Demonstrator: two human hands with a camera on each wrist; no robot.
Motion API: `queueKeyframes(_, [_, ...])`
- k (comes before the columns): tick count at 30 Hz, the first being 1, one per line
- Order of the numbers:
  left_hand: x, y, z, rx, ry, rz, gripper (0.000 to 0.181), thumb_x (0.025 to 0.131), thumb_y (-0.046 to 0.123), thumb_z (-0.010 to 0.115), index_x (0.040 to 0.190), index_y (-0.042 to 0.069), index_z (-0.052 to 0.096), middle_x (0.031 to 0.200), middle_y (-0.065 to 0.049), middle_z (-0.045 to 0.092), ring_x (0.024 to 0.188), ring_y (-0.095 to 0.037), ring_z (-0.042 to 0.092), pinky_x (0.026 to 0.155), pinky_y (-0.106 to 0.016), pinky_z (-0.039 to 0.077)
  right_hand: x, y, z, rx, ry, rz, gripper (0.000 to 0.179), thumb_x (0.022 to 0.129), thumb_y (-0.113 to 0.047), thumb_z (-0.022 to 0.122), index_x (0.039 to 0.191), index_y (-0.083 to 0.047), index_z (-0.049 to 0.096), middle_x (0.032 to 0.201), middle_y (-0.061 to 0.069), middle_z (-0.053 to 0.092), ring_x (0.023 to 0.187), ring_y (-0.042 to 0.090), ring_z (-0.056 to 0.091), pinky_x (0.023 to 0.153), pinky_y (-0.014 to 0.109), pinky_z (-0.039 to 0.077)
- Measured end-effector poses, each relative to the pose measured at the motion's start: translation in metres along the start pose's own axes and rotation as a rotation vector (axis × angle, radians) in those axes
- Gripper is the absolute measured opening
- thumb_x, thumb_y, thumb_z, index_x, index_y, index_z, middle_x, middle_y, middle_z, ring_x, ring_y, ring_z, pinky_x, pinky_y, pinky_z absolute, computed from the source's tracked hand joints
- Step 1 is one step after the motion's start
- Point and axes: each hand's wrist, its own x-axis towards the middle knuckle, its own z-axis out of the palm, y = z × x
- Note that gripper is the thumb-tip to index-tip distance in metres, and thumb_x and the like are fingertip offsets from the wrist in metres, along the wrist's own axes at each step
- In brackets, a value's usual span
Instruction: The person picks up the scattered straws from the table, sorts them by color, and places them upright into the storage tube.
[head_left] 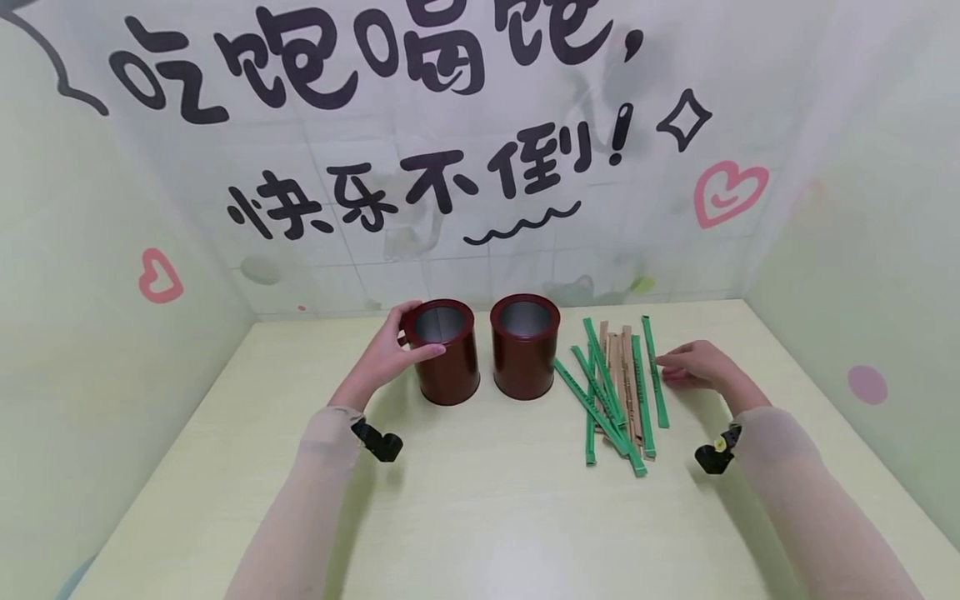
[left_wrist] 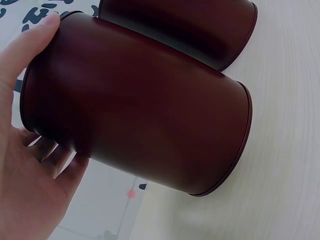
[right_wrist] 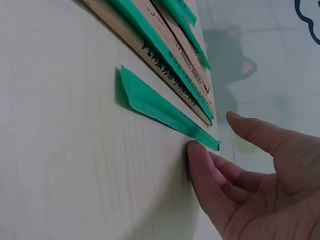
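My left hand [head_left: 386,357] grips a dark red cylindrical canister [head_left: 452,371] by its upper part, thumb on the near side of the rim and fingers round the far left side. In the left wrist view the thumb and fingers [left_wrist: 72,175] lie against the canister wall. A second dark red canister [head_left: 524,367] stands upright just to its right. My right hand [head_left: 703,368] is at the right side of a green paper-wrapped straw [head_left: 656,375], thumb and fingers apart. In the right wrist view a fingertip is right by this straw [right_wrist: 160,115], with nothing between thumb and fingers.
Left of the single straw lies a loose pile of green wrapped straws [head_left: 639,392] and brown wrapped straws [head_left: 627,375], some crossing. Behind the pale wooden table [head_left: 480,517] rises a back wall [head_left: 420,275] with printed writing; side walls flank it.
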Motion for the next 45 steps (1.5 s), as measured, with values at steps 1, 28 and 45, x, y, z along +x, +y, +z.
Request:
queueKeyframes(1, [0.000,0.000,0.000,0.002,0.000,0.004,0.085,0.086,0.021,0.078,0.153,0.008,0.026,0.152,-0.017,0.039,0.143,-0.033,0.036,0.120,-0.053,0.033,0.000,0.001,0.000,0.013,0.003,0.006,0.059,0.100,-0.024,0.058,0.137,0.020,0.042,0.095,0.007,0.072,0.077,0.002,0.067,0.075,0.022,0.059])
queueKeyframes(28, [-0.001,0.002,-0.002,-0.008,0.007,0.031,0.085,0.086,0.019,0.078,0.153,0.007,0.026,0.152,-0.018,0.039,0.141,-0.033,0.037,0.119,-0.053,0.034,0.004,-0.004,0.011,-0.136,0.096,0.002,0.034,0.093,-0.012,0.063,0.113,0.015,0.061,0.074,0.000,0.070,0.062,0.004,0.065,0.064,0.024,0.060])
queueKeyframes(45, [-0.002,-0.002,0.000,-0.011,0.001,0.039,0.086,0.086,0.021,0.078,0.153,0.005,0.026,0.154,-0.019,0.036,0.141,-0.038,0.038,0.119,-0.055,0.033,-0.017,-0.024,0.003,0.035,0.118,-0.237,0.030,0.098,-0.011,0.054,0.117,0.012,0.050,0.089,-0.002,0.062,0.075,0.000,0.064,0.078,0.024,0.061])
